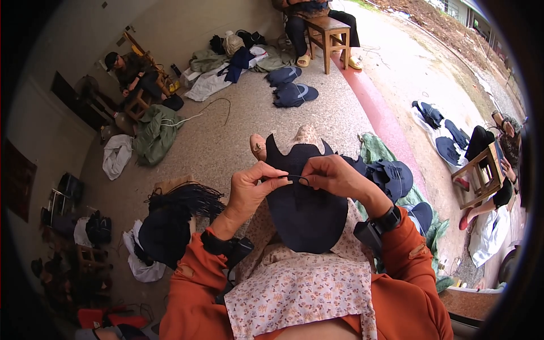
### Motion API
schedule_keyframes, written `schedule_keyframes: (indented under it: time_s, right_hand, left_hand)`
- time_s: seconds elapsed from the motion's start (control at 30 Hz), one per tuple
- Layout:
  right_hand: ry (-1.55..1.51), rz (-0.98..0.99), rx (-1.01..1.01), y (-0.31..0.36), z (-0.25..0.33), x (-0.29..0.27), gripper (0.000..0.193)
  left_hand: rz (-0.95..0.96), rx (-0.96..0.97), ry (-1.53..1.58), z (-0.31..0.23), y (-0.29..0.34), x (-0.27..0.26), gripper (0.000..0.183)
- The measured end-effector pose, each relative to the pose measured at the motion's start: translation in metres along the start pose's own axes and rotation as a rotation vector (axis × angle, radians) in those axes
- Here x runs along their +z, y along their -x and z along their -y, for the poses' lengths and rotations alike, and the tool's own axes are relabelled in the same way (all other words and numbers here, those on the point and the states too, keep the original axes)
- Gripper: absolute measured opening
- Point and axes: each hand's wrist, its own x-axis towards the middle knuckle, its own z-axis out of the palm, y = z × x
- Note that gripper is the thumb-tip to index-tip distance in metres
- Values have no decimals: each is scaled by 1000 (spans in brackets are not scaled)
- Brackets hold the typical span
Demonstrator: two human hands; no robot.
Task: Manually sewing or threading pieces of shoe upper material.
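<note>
A thin black cord runs between my two hands. My left hand pinches one part of it between thumb and fingers. Close by on the right, my right hand pinches another part with its fingertips. Under them a dark navy cut piece lies over my lap, rounded at the near end and pointed at its far corners. It looks like a shoe upper. Beneath it shows my flowered apron. Whether the cord passes through the piece is hidden by my fingers.
Left of me lie a bundle of black cords and a dark stack. Similar navy pieces rest on green cloth at my right. More navy pieces are on the floor ahead. People sit on wooden stools around.
</note>
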Motion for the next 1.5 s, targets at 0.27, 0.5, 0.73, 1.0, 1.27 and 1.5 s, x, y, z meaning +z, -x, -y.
schedule_keyframes:
  time_s: [0.27, 0.5, 0.73, 1.0, 1.27, 1.5]
  right_hand:
    - [-19, 4, 8, -1, -2, 0, 8]
    - [-41, 4, -5, -1, -5, 1, 9]
    - [-42, -9, 11, 1, -5, 1, 13]
    - [-153, -38, 21, 7, -8, 5, 15]
    - [-65, -63, -42, 7, -5, 8, 13]
    - [561, -86, -168, 31, 9, -36, 4]
  left_hand:
    - [-12, -76, 81, 3, -3, 2, 15]
    - [60, 17, -114, 3, -3, -3, 15]
    - [154, 113, -158, -3, -3, -3, 13]
    - [135, -295, 169, -1, 16, -2, 37]
    - [-225, -634, 427, 8, 6, 5, 30]
    - [-265, -259, 270, 44, 3, 21, 35]
